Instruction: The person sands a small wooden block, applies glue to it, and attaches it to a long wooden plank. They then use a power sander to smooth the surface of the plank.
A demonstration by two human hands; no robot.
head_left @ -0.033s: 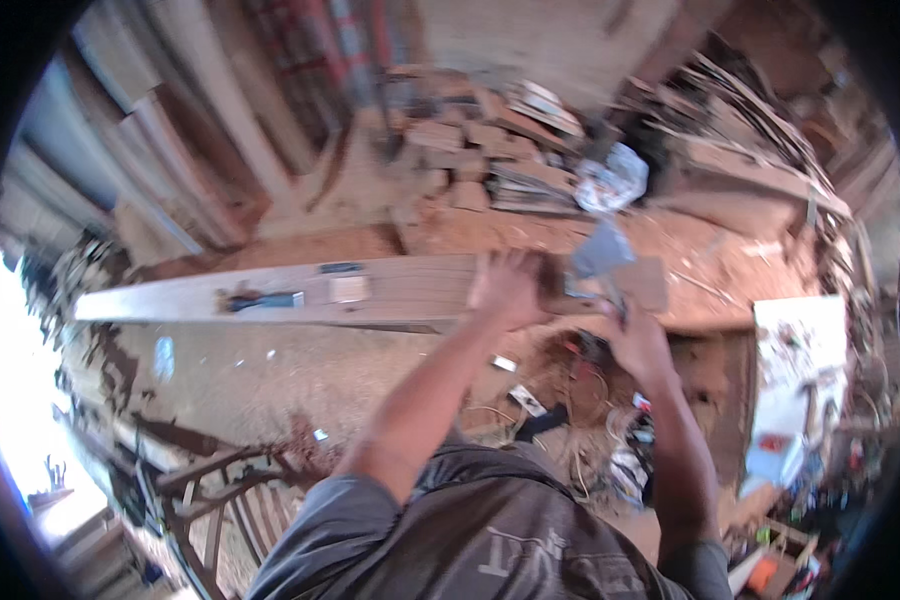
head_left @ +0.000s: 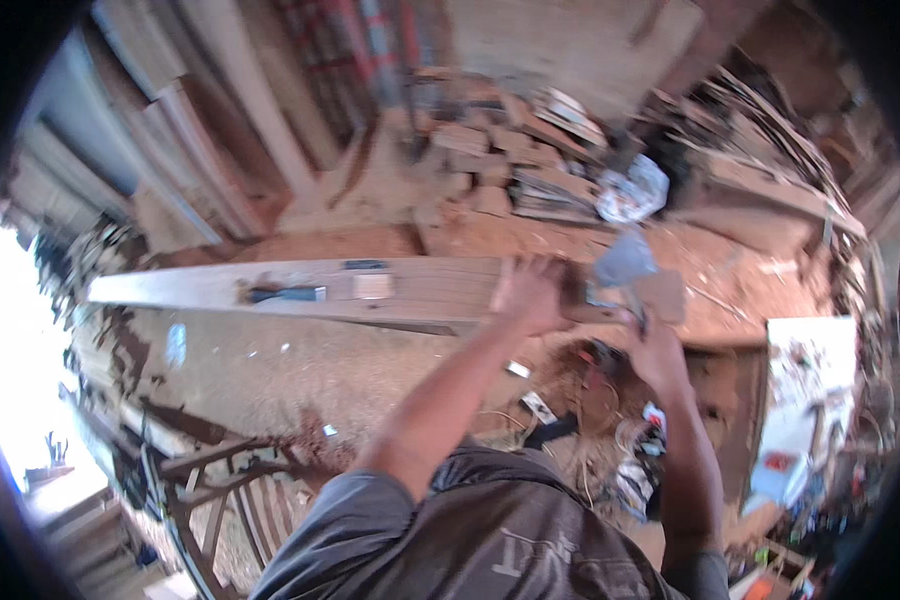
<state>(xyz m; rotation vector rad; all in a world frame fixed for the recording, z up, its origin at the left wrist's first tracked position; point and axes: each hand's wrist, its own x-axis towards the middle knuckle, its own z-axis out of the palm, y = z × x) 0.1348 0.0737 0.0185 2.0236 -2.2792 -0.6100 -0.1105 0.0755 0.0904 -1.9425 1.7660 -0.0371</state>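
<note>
Head | plank [head_left: 430, 285]: long, pale (faintly grained) | left hand [head_left: 533, 297]: atop, grip unclear | right hand [head_left: 656, 350]: grasping blurred tool [head_left: 637, 306]

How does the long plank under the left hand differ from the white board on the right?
The plank is pale brown; the board is white.
The plank runs across the view; the board runs mostly up and down it.
The plank has the left hand on it; the board has neither hand.
Both look longer than wide.
</note>
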